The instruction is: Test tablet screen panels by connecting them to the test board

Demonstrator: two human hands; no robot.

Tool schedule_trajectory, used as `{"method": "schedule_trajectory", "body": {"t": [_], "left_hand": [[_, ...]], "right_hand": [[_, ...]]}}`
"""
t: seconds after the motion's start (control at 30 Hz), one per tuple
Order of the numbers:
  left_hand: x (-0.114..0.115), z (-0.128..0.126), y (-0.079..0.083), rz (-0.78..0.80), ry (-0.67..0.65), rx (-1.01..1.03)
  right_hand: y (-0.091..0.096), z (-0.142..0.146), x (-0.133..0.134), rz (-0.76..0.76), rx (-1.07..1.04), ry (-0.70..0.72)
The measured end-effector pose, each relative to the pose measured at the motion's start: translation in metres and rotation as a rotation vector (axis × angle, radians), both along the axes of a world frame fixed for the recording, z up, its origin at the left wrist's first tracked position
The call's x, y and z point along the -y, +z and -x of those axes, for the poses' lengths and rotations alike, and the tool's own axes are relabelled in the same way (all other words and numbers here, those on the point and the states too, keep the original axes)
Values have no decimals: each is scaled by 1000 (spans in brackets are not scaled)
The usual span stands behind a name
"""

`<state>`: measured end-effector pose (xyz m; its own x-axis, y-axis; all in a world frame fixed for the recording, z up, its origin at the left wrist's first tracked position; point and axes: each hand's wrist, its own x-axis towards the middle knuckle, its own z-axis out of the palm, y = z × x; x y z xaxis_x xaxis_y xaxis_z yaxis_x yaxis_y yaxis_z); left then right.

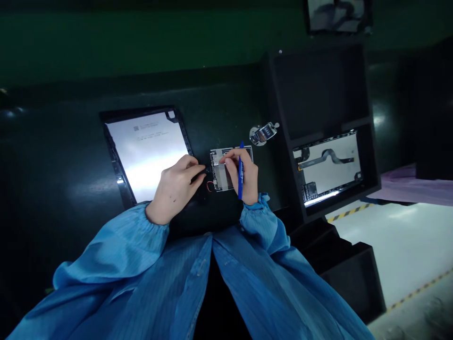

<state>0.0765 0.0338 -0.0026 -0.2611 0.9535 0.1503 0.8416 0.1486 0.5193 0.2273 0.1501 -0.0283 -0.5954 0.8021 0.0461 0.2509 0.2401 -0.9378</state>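
My right hand (243,174) holds a blue pen (241,177), which stands out across its fingers. Its thumb and forefinger are over a small device with bare electronics (222,177), and a silvery strip runs across that device. To the left, my left hand (180,185) has its thumb and forefinger closed at the device's left edge; a small dark thing at the fingertips is too small to name. A short red wire (209,187) curls below those fingertips. Under my left wrist and beyond lies a tablet-like panel with a bright white back (148,146) and dark frame.
A small metal counter with number wheels (264,134) lies right of the device. Farther right stands a black divided tray (279,101), holding a panel with a grey flex cable (329,163). Another panel (336,16) is at the top. A pink sleeve (410,186) shows at right.
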Motion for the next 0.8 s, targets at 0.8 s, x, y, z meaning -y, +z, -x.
{"method": "schedule_trajectory", "body": {"t": [0.8], "left_hand": [[-5,-4,-3,34,-11,-38]], "right_hand": [[-3,-4,-1,-50,66,38]]}}
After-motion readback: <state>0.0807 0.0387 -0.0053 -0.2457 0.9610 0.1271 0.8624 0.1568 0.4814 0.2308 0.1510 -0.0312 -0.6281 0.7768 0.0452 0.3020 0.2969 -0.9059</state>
